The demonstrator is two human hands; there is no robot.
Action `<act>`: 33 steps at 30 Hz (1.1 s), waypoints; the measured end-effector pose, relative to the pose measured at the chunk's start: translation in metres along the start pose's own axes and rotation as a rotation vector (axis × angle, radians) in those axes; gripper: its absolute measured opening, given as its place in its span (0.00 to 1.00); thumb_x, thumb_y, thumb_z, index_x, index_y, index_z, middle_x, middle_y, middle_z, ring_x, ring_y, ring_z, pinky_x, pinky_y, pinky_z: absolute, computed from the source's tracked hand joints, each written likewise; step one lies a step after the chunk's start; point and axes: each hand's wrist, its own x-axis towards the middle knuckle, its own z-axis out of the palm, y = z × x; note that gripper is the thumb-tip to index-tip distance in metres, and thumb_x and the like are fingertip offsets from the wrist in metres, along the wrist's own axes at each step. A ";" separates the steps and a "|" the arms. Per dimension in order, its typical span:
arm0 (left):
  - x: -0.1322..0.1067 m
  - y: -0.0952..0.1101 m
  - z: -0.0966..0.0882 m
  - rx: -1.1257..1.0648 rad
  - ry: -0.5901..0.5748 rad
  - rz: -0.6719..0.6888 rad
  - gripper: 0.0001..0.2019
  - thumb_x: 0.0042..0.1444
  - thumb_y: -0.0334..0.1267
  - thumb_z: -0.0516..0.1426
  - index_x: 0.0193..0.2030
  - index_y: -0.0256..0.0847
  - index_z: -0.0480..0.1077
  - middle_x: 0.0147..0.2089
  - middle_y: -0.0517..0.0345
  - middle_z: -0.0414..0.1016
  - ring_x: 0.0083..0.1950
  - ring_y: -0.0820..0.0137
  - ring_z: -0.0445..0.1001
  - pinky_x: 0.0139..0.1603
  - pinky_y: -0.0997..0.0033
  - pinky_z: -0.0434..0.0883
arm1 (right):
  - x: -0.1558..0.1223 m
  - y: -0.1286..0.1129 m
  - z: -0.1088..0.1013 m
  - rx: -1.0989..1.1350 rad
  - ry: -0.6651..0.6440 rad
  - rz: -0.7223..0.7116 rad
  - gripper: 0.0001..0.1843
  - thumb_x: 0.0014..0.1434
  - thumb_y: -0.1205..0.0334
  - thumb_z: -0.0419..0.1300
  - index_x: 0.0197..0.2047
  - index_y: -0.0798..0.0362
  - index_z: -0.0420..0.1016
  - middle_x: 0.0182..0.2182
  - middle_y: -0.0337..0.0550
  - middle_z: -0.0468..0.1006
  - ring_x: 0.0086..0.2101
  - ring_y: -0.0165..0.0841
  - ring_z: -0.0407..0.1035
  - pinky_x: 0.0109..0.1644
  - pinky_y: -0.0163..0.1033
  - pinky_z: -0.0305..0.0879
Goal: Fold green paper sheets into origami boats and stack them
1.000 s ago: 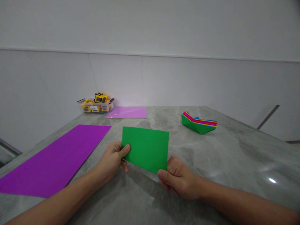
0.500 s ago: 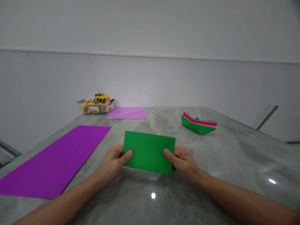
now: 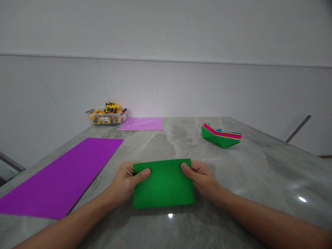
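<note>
A folded green paper sheet (image 3: 164,185) lies flat on the grey marble table (image 3: 249,176), right in front of me. My left hand (image 3: 127,180) pinches its upper left corner, thumb on top. My right hand (image 3: 203,178) pinches its upper right corner the same way. Both hands rest on the table at the sheet's far edge.
A large purple sheet (image 3: 62,176) lies to the left. A smaller pink sheet (image 3: 141,123) lies at the back, beside a clear tub of yellow toy trucks (image 3: 107,116). A stack of nested coloured paper boats (image 3: 220,135) sits at the back right. White walls bound the table.
The green sheet was held up, tilted toward me; both hands have lowered it flat onto the table. My right hand shifted from the lower right corner to the upper right corner.
</note>
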 end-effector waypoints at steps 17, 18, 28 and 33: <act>-0.002 0.013 0.011 -0.313 -0.137 -0.123 0.14 0.47 0.43 0.68 0.33 0.32 0.80 0.31 0.45 0.82 0.28 0.62 0.80 0.34 0.64 0.76 | -0.005 -0.001 0.002 0.201 -0.006 0.106 0.27 0.49 0.38 0.66 0.26 0.58 0.74 0.20 0.41 0.72 0.22 0.29 0.66 0.27 0.34 0.61; -0.002 0.013 0.012 -0.322 -0.123 -0.131 0.14 0.46 0.43 0.69 0.34 0.32 0.80 0.31 0.45 0.82 0.29 0.61 0.80 0.34 0.64 0.76 | -0.004 -0.001 0.002 0.200 0.007 0.114 0.27 0.48 0.38 0.66 0.26 0.58 0.74 0.20 0.40 0.72 0.22 0.29 0.66 0.26 0.34 0.61; 0.000 0.013 0.029 -0.407 0.084 -0.197 0.16 0.49 0.45 0.67 0.36 0.31 0.77 0.33 0.46 0.82 0.38 0.58 0.81 0.42 0.61 0.78 | 0.003 0.003 0.000 0.077 0.225 0.073 0.28 0.46 0.37 0.66 0.24 0.56 0.70 0.18 0.37 0.70 0.20 0.27 0.62 0.24 0.33 0.59; -0.003 0.015 0.026 -0.500 -0.009 -0.187 0.14 0.48 0.43 0.68 0.33 0.32 0.78 0.33 0.46 0.82 0.38 0.58 0.81 0.44 0.61 0.77 | 0.001 -0.004 0.005 0.296 0.098 0.120 0.25 0.48 0.40 0.67 0.30 0.57 0.74 0.21 0.41 0.75 0.22 0.31 0.68 0.30 0.37 0.66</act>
